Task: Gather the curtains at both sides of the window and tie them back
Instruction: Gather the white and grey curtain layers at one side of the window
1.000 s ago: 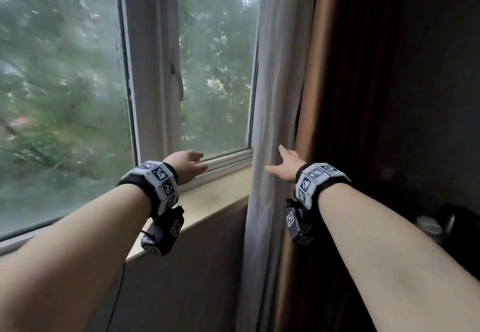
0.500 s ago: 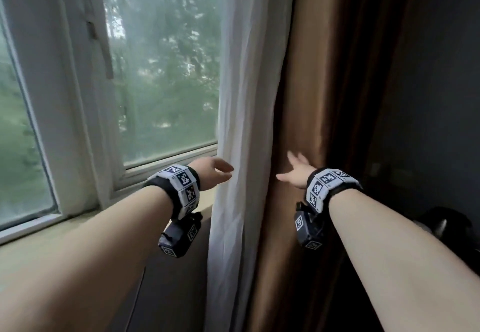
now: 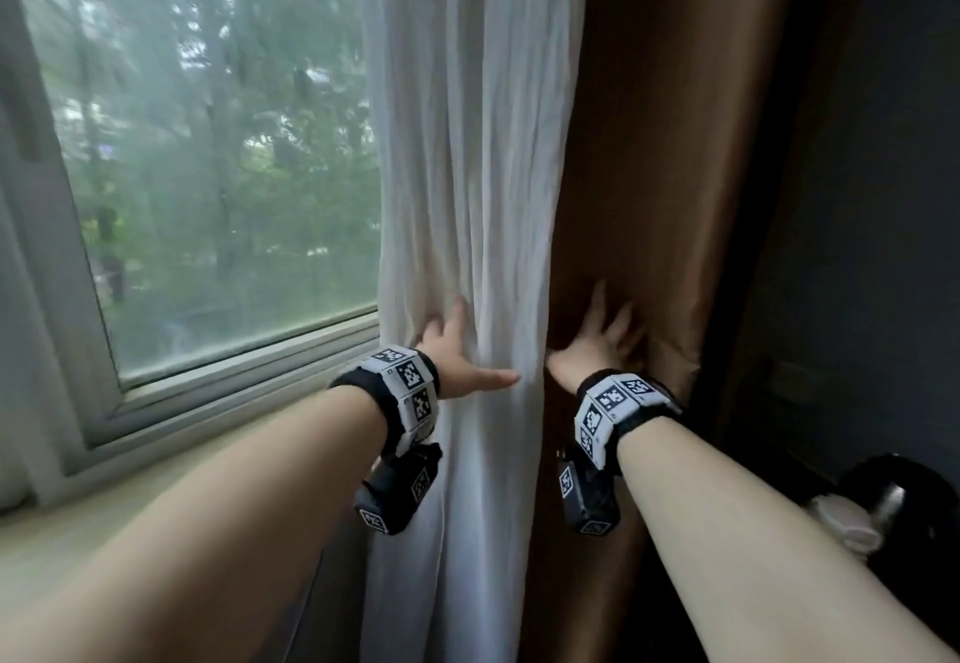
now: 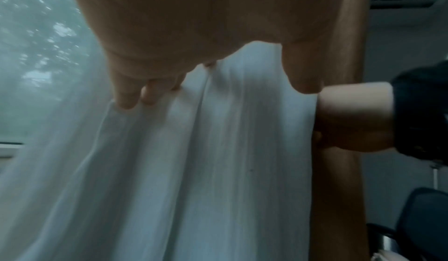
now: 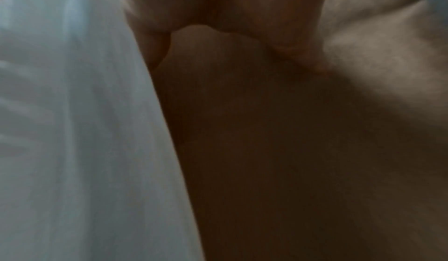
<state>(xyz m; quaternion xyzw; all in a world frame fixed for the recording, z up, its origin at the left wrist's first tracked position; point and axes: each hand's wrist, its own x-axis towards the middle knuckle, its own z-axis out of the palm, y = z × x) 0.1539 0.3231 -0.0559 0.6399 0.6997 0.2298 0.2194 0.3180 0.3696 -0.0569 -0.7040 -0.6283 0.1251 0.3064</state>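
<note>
A white sheer curtain (image 3: pixel 467 143) hangs at the window's right side, with a brown curtain (image 3: pixel 649 143) just right of it. My left hand (image 3: pixel 462 350) lies against the sheer at sill height. Its thumb points right across the front and its fingers reach into the folds. The left wrist view shows straight fingers (image 4: pixel 128 96) touching the sheer (image 4: pixel 194 169). My right hand (image 3: pixel 597 340) presses the brown curtain with spread fingers and dents the cloth. In the right wrist view its fingers (image 5: pixel 290 40) lie flat on the brown curtain (image 5: pixel 266 150). No tie-back is in view.
The window pane (image 3: pixel 208 169) and its white frame (image 3: pixel 234 376) fill the left, above a pale sill (image 3: pixel 104 522). A dark wall (image 3: pixel 857 195) stands right of the curtains. A dark object (image 3: pixel 893 501) sits low right. A chair (image 4: pixel 424 217) shows in the left wrist view.
My view has swung right toward the curtains. The left hand left the sill area and reached the sheer. The right hand went from the sheer's edge onto the brown curtain.
</note>
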